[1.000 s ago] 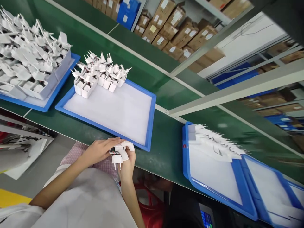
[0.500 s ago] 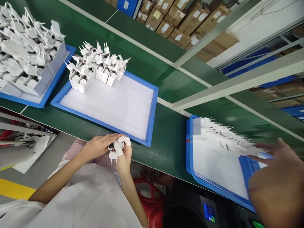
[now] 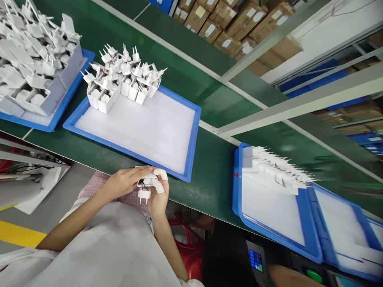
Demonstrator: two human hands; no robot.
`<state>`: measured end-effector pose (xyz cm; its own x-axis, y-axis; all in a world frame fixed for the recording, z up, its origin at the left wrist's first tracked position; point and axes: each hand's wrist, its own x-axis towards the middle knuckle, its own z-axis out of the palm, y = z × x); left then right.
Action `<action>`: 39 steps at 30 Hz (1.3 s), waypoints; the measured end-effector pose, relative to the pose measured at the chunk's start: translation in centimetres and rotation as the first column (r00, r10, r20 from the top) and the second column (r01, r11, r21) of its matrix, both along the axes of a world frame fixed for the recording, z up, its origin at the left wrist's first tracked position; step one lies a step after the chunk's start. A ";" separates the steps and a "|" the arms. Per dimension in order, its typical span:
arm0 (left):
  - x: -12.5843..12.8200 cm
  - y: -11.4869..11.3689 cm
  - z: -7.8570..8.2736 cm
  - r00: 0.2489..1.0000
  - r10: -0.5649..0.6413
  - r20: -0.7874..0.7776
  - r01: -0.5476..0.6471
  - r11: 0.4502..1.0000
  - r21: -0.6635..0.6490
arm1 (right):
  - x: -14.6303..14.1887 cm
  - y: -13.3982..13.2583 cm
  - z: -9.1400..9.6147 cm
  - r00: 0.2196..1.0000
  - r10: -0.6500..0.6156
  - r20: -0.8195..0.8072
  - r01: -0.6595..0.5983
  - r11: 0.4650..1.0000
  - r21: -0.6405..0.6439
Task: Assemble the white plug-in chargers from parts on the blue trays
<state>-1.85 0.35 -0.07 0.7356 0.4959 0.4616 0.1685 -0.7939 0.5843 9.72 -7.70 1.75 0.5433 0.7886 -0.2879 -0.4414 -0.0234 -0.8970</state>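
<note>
My left hand and my right hand meet over my lap at the bench edge, both closed on one white plug adapter. Its two-pin plug part hangs down below the casing, and red and dark wires show between them. White finger cots cover at least two fingers of my right hand. The fingers of my left hand lie across the top of the casing and hide part of it. Just beyond my hands is a blue tray with a white liner. Several similar open adapters stand at its far left, plugs up.
A second blue tray at left is heaped with adapters. At right, another blue tray holds a row of white pieces, with more trays beside it. A metal post slants across. Part of a co-worker's arm shows below.
The co-worker's blurred hand has left the right-hand tray, uncovering the trays beyond. My hands stay on the adapter, with the right hand's covered fingers slightly shifted. The view has moved a little.
</note>
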 end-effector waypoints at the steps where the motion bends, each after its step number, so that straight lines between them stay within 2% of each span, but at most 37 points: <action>1: 0.0 0.0 -0.1 1.000 -0.008 -0.004 0.008 1.000 -0.002 | 0.1 0.0 0.0 1.000 -0.019 0.006 0.019 1.000 0.001; 4: -0.1 0.0 -0.2 0.999 -0.026 -0.022 0.027 1.000 0.014 | 0.0 -0.1 -0.3 0.991 -0.080 0.105 0.081 0.997 0.001; 7: -0.2 0.1 -0.1 0.999 -0.027 -0.019 0.028 0.999 0.040 | 0.0 -0.1 -0.6 0.985 -0.088 0.150 0.086 0.996 0.017; 12: 0.0 0.1 0.2 1.000 0.003 0.011 -0.003 0.999 0.035 | 0.4 0.0 -0.2 1.000 0.017 -0.003 -0.017 1.000 0.021; 14: 0.0 0.0 0.2 1.000 0.003 0.018 -0.004 0.999 0.033 | 0.4 0.0 -0.2 0.998 0.018 0.066 -0.019 1.000 0.014; 17: 0.0 0.1 0.0 1.000 -0.003 0.019 0.003 0.999 0.044 | 0.2 0.0 -0.4 0.965 0.002 0.263 -0.007 1.000 0.019; 20: -0.1 0.1 0.0 1.000 -0.002 0.019 0.001 0.998 0.069 | 0.0 0.1 -0.4 0.944 -0.002 0.331 0.000 1.000 0.008; 22: 0.0 0.2 0.1 1.000 0.007 0.028 -0.008 0.998 0.065 | 0.1 0.3 -0.2 0.968 0.000 0.252 0.005 1.000 -0.020; 24: 0.0 0.2 0.2 0.999 0.016 0.029 -0.017 0.999 0.046 | 0.1 0.4 0.3 0.996 0.012 0.083 -0.008 0.999 -0.051; 27: 0.1 0.2 0.2 1.000 0.015 0.024 -0.016 0.999 0.028 | 0.2 0.6 1.0 0.997 0.009 -0.083 -0.016 0.996 -0.086; 33: -0.1 0.1 0.0 1.000 -0.005 0.009 0.004 1.000 0.021 | 0.0 0.8 1.0 0.998 -0.039 -0.039 0.037 0.997 -0.066; 35: -0.1 0.2 -0.1 1.000 -0.006 0.023 0.007 0.999 -0.036 | 0.3 0.7 0.9 0.999 -0.011 -0.040 0.009 0.998 -0.060; 37: -0.1 0.4 0.0 1.000 0.002 0.016 0.000 0.988 -0.154 | 0.9 0.4 0.7 0.998 0.052 -0.038 -0.053 0.998 -0.033; 39: -0.1 0.6 0.3 0.999 0.022 -0.043 -0.034 0.957 -0.288 | 1.6 -0.4 0.5 0.992 0.108 0.069 -0.109 0.994 0.020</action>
<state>-1.94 0.99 0.20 0.7343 0.6243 0.2667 0.2155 -0.5869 0.7804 11.32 -8.09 2.23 0.4720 0.8501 -0.2334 -0.3754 -0.0457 -0.9257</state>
